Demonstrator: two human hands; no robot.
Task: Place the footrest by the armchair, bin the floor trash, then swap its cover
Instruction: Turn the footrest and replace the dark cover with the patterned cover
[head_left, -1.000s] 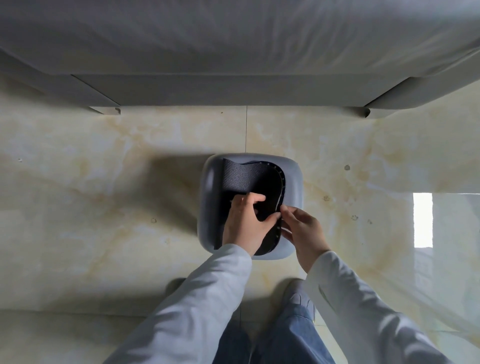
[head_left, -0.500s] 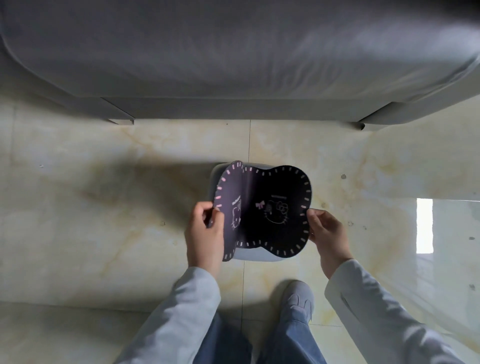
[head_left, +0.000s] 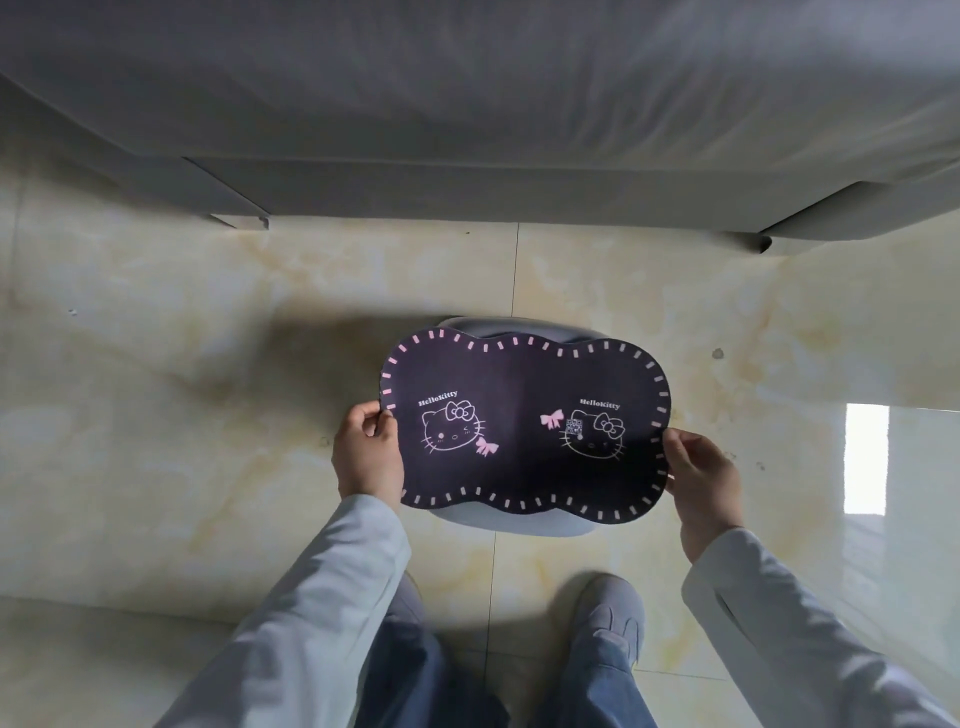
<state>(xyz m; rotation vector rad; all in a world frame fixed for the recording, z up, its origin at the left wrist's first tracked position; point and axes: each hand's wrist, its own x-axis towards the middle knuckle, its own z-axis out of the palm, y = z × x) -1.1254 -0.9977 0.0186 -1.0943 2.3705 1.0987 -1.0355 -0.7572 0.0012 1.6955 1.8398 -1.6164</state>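
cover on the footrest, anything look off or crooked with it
The dark cover is spread flat between the left hand and right hand, roughly level. It is much wider than the grey footrest beneath, overhanging both sides. A faint centre crease shows. No tear or spill is visible.

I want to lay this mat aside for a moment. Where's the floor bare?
Bare floor lies left of the footrest, and between it and the armchair. Right side is bare too. Near your shoe it's crowded.
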